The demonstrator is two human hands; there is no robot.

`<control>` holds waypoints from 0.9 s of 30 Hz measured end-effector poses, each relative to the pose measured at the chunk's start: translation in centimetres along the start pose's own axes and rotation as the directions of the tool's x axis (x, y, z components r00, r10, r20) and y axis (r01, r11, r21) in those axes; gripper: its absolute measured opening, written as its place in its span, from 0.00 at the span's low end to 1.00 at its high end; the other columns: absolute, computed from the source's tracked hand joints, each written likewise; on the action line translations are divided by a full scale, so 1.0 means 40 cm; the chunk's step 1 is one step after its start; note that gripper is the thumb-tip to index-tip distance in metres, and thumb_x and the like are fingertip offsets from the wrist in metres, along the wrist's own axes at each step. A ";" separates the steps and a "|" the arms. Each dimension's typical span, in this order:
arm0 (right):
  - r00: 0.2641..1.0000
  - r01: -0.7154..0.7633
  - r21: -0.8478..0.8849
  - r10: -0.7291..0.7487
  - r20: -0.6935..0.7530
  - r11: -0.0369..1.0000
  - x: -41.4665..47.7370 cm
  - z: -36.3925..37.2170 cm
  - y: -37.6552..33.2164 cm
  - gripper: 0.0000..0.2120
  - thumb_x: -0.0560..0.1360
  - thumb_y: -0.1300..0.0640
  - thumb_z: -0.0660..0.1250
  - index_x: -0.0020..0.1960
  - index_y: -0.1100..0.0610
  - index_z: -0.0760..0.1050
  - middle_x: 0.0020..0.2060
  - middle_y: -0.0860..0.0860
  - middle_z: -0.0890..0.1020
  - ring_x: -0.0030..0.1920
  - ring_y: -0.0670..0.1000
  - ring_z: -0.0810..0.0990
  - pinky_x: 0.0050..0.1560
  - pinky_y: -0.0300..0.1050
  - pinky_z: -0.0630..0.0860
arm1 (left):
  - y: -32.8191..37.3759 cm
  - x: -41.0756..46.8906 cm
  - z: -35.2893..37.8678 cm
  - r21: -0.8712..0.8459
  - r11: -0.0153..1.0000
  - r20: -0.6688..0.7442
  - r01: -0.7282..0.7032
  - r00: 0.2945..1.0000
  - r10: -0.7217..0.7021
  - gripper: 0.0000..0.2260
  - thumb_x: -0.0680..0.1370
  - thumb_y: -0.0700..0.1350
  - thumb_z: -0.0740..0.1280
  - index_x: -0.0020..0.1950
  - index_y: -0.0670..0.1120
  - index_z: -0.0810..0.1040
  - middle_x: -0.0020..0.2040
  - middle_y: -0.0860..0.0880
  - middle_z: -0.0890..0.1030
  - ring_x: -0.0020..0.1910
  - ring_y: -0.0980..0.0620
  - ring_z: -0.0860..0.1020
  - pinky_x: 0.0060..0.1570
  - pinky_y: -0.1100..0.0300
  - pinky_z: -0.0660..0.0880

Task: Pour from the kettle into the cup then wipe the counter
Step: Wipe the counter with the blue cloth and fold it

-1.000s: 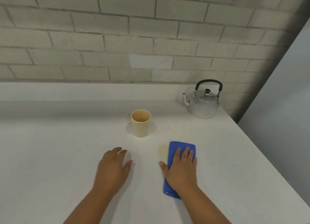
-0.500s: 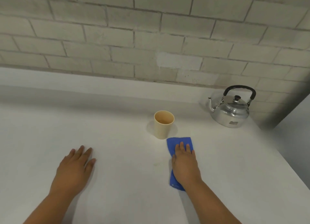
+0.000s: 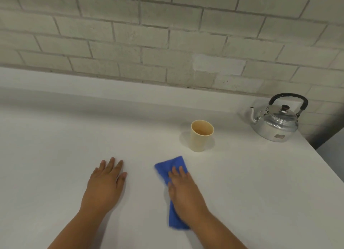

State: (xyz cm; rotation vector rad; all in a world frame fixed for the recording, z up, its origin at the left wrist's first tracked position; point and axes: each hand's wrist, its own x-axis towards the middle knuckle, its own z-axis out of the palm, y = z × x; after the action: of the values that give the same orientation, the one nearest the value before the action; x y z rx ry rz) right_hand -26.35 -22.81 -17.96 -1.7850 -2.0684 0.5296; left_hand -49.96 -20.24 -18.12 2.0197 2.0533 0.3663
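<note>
Right hand [image 3: 183,191] lies flat on the blue cloth [image 3: 170,169], fingers together, pressing it to the counter [image 3: 74,137]. Cloth's long axis runs near-far, leaning left at the far end. Left hand [image 3: 105,183] rests flat, empty, left of it. Cup [image 3: 201,135] stands just beyond the cloth, kettle [image 3: 277,123] far right.

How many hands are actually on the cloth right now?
1. The right hand presses flat on the blue cloth, just short of the cup. The left hand lies flat on the bare counter, apart from the cloth.
</note>
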 end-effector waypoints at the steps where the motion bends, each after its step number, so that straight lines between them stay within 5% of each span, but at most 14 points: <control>1: 0.998 0.067 -0.094 -0.064 0.026 0.993 -0.020 0.021 0.004 0.23 0.80 0.53 0.47 0.75 0.57 0.54 0.76 0.54 0.56 0.76 0.53 0.50 0.72 0.42 0.37 | -0.001 0.001 0.000 -0.002 1.000 0.000 -0.003 1.000 0.003 0.22 0.80 0.52 0.53 0.73 0.49 0.62 0.76 0.45 0.60 0.75 0.42 0.56 0.73 0.48 0.54; 7: 0.993 -0.120 -0.265 0.120 -0.018 0.957 0.046 -0.015 -0.014 0.25 0.81 0.52 0.46 0.76 0.59 0.47 0.77 0.56 0.49 0.76 0.56 0.45 0.75 0.50 0.42 | -0.010 0.006 0.005 -0.014 1.000 0.000 -0.020 1.000 0.020 0.22 0.80 0.53 0.50 0.74 0.49 0.60 0.76 0.45 0.59 0.76 0.43 0.54 0.74 0.49 0.52; 14: 0.988 0.140 -0.316 -0.113 0.103 0.938 0.002 0.064 -0.060 0.27 0.79 0.48 0.46 0.75 0.55 0.47 0.77 0.54 0.50 0.76 0.55 0.45 0.72 0.51 0.36 | -0.006 0.002 0.009 -0.021 1.000 0.011 -0.016 1.000 0.017 0.23 0.80 0.53 0.50 0.75 0.50 0.58 0.77 0.46 0.57 0.76 0.43 0.52 0.74 0.50 0.51; 18: 0.994 -0.090 -0.332 0.103 0.021 0.939 0.077 0.003 -0.014 0.25 0.80 0.52 0.46 0.76 0.57 0.46 0.77 0.54 0.50 0.76 0.57 0.46 0.75 0.53 0.44 | -0.004 0.003 0.004 0.007 1.000 0.000 -0.021 1.000 0.021 0.23 0.81 0.53 0.48 0.75 0.50 0.58 0.77 0.46 0.57 0.76 0.43 0.52 0.74 0.50 0.51; 21: 0.991 -0.081 -0.336 0.110 0.071 0.939 0.135 0.021 -0.092 0.26 0.80 0.56 0.48 0.75 0.60 0.46 0.77 0.57 0.50 0.76 0.60 0.46 0.74 0.55 0.45 | -0.005 0.002 0.008 0.013 1.000 0.003 -0.022 1.000 0.022 0.23 0.81 0.54 0.48 0.75 0.50 0.57 0.77 0.46 0.56 0.76 0.43 0.52 0.74 0.50 0.51; 24: 0.987 0.028 -0.258 0.014 0.160 0.966 0.123 0.061 -0.152 0.26 0.81 0.51 0.48 0.75 0.59 0.48 0.77 0.55 0.50 0.76 0.59 0.46 0.75 0.54 0.46 | -0.004 0.000 0.011 0.008 1.000 0.014 -0.015 1.000 0.015 0.23 0.81 0.54 0.47 0.75 0.50 0.55 0.77 0.46 0.55 0.76 0.44 0.51 0.74 0.51 0.50; 27: 0.979 -0.068 0.039 0.059 0.196 0.997 0.136 0.009 -0.157 0.27 0.80 0.44 0.48 0.75 0.56 0.54 0.76 0.51 0.55 0.76 0.54 0.52 0.74 0.49 0.53 | -0.007 0.005 0.009 0.004 1.000 0.012 -0.011 1.000 0.011 0.23 0.81 0.54 0.48 0.75 0.50 0.55 0.77 0.46 0.55 0.76 0.44 0.50 0.75 0.51 0.50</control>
State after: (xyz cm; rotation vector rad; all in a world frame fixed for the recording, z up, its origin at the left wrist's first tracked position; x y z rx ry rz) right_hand -32.68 -18.28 -15.00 -1.8423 -2.1118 0.7922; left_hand -50.11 -20.02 -18.56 2.0313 2.0384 0.3507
